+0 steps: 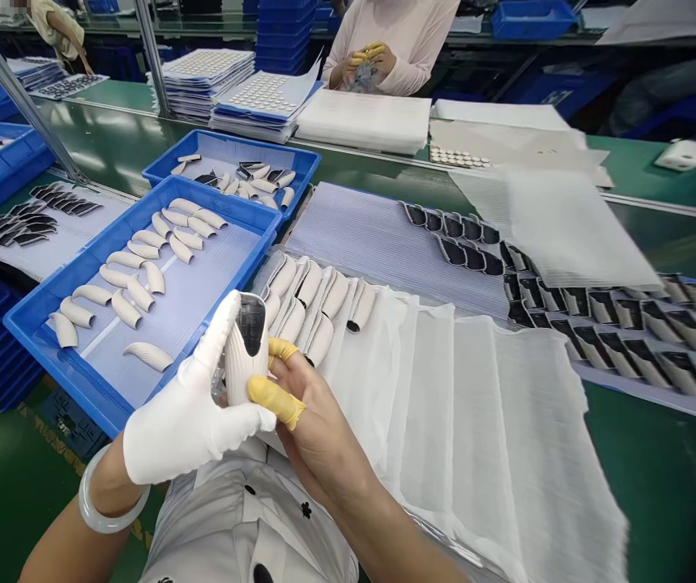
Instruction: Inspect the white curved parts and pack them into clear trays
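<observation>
My left hand (183, 413), in a white glove, is closed round a ribbed cream shell piece with a black textured panel (252, 324) at its top. My right hand (305, 405) grips the same piece from the right; yellow finger cots cover its thumb and a fingertip. The piece stands roughly upright between both hands, and part of it is hidden behind the fingers. Just beyond it, several similar cream pieces (334, 293) lie in rows among folds of white cloth (469, 389). A blue tray (37, 324) left of my hands holds several curved ribbed cream pieces (125, 309).
Behind is a second blue tray (159, 166) with cream and black parts. Black-lined pieces (603, 308) stand in rows on a sheet at right. Paper stacks (363, 121) line the bench's far side, where a person (393, 40) works. A metal post (151, 57) rises at left.
</observation>
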Tool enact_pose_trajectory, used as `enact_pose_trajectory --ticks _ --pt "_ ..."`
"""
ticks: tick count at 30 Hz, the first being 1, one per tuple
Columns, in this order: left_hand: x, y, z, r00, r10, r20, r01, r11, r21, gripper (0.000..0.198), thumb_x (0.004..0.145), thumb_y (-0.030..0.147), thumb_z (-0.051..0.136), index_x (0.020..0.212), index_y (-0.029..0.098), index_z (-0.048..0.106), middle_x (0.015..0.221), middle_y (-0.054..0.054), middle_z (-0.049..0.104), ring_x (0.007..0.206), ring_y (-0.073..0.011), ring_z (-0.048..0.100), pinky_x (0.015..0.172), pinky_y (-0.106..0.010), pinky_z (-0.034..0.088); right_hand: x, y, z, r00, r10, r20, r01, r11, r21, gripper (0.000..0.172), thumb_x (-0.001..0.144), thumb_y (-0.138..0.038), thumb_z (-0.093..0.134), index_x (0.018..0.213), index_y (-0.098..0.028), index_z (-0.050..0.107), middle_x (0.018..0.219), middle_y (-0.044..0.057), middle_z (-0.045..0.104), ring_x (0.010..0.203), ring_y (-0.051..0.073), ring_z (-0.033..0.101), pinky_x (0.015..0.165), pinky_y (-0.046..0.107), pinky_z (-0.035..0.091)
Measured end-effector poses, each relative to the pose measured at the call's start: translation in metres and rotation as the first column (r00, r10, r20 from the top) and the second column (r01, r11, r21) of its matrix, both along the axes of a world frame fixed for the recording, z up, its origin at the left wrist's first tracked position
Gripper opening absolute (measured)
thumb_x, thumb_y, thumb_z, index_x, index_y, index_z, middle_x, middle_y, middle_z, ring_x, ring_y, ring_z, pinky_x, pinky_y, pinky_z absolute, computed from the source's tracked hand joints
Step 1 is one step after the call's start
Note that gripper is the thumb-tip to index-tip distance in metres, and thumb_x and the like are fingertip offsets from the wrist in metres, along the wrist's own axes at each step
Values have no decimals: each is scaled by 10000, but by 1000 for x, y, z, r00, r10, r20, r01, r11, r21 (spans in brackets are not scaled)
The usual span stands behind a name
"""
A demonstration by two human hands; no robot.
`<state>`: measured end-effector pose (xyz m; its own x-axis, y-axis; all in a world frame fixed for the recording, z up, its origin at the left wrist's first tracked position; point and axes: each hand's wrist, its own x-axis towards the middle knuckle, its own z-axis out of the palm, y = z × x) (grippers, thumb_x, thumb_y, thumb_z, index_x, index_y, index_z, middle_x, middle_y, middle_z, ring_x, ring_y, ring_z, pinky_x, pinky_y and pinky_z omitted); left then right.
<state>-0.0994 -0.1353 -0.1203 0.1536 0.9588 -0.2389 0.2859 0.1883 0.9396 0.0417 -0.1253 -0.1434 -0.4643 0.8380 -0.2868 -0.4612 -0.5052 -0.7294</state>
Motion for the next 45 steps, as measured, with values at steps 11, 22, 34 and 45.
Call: enact_pose_trajectory --ticks 11,22,34,45 --pt "-13 6 -16 969 207 138 -232 951 202 842 658 275 803 1409 310 422 1373 -63 532 1252 -289 507 991 -358 493 7 1 -9 987 103 -126 -99 994 40 329 774 -368 708 1011 -158 617 889 61 670 655 137 631 583 244 503" --pt "-11 23 -9 854 458 246 -515 806 291 164 770 321 706 853 192 764 672 -3 691 471 -59 537 452 -146 467 5 -14 -30 826 183 -534 -256 965 -64 300 825 -372 667 936 -93 676 837 98 707 617 133 687 484 161 528" --pt "-16 22 -13 886 404 230 -462 815 350 201 763 319 723 947 247 759 809 -11 712 548 -66 550 511 -161 473 1 -8 -37 830 150 -537 -240 965 -103 334 807 -399 695 941 -97 646 866 90 710 660 121 684 518 150 531" --pt "-21 31 -16 945 283 164 -327 836 441 150 781 302 703 875 202 764 852 -43 695 813 -155 620 744 -249 497 4 -10 -40 768 179 -616 -407 878 -252 454 738 -427 735 1060 -120 640 760 29 673 516 36 558 443 68 452"
